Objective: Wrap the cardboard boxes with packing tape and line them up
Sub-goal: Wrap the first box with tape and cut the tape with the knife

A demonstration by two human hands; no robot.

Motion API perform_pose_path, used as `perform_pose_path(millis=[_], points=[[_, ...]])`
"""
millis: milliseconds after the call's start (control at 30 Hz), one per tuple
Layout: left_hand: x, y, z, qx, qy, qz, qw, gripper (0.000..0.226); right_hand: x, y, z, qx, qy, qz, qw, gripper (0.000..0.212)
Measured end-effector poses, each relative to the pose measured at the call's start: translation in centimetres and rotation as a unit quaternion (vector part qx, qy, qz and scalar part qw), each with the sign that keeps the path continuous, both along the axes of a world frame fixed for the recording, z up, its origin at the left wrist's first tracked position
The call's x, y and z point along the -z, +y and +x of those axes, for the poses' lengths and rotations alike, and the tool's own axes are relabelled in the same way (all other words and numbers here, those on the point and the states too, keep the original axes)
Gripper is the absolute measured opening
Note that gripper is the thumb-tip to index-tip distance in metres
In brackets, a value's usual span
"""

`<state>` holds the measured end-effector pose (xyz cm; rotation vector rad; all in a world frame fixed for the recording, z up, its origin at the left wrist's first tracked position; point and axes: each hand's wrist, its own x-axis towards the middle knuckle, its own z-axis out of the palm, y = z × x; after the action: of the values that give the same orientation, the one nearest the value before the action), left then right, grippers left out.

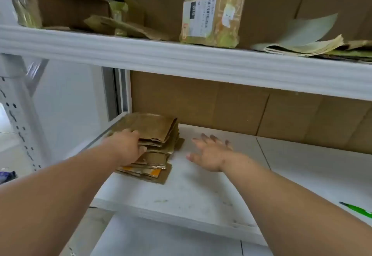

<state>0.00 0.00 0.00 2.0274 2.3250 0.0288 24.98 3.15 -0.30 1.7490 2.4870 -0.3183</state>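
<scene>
A stack of flattened cardboard boxes [153, 145] is seen lying on the white shelf [191, 191], at the far left end of the board, directly under and beyond the left hand [125, 147]. The left hand is laid on the near left side of the stack, its fingers curled over the edges of the upper sheets, so that the stack is gripped there. The right hand [211, 153] is held just to the right of the stack, apart from it, with fingers spread and straight and nothing held in it; whether the shelf is touched by it cannot be told. Above both hands, a taped parcel [211, 12] with a printed label is stood on the upper shelf [181, 58]. A green object [356, 209] is seen near the right forearm.
</scene>
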Motion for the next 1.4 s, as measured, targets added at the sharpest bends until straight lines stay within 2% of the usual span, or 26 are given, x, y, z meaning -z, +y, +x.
perform_pose_path(millis=[200, 433, 600, 733, 833, 900, 1033, 1167, 1267, 1400], points=[[1.6, 4.5, -2.6, 0.036, 0.054, 0.010, 0.998, 0.044, 1.6, 4.0, -3.4, 0.015, -0.013, -0.002, 1.000, 0.070], [3.1, 7.5, -3.2, 0.075, 0.083, 0.016, 0.994, 0.067, 2.4, 7.4, -4.9, 0.012, -0.006, -0.004, 1.000, 0.070], [3.0, 8.4, -3.6, 0.088, 0.094, 0.050, 0.990, 0.058, 2.6, 8.3, -5.0, 0.014, 0.004, -0.009, 1.000, 0.069], [1.9, 8.4, -3.3, 0.063, 0.021, 0.145, 0.987, 0.047, 2.5, 8.5, -4.9, 0.016, 0.011, -0.008, 1.000, 0.068], [0.1, 8.4, -2.8, 0.037, -0.029, 0.220, 0.974, 0.053, 2.5, 8.6, -4.2, 0.030, 0.024, -0.008, 0.999, 0.068], [-1.0, 7.9, -2.1, 0.052, -0.077, 0.265, 0.960, 0.048, 2.5, 8.6, -3.6, 0.045, 0.038, -0.001, 0.998, 0.068], [-2.4, 6.9, -0.2, 0.083, -0.169, 0.264, 0.946, 0.025, 2.0, 7.9, -1.7, 0.087, 0.095, 0.038, 0.991, 0.074], [-2.4, 5.6, 2.9, 0.097, -0.259, 0.235, 0.932, 0.016, 1.7, 7.0, 1.9, 0.178, 0.224, 0.053, 0.957, 0.088], [-2.0, 4.2, 6.3, 0.120, -0.313, 0.205, 0.919, 0.012, 1.6, 5.7, 6.2, 0.258, 0.350, 0.081, 0.897, 0.092], [-0.5, 3.5, 11.3, 0.143, -0.450, 0.130, 0.872, 0.016, 1.4, 3.1, 13.5, 0.292, 0.491, 0.055, 0.819, 0.083]])
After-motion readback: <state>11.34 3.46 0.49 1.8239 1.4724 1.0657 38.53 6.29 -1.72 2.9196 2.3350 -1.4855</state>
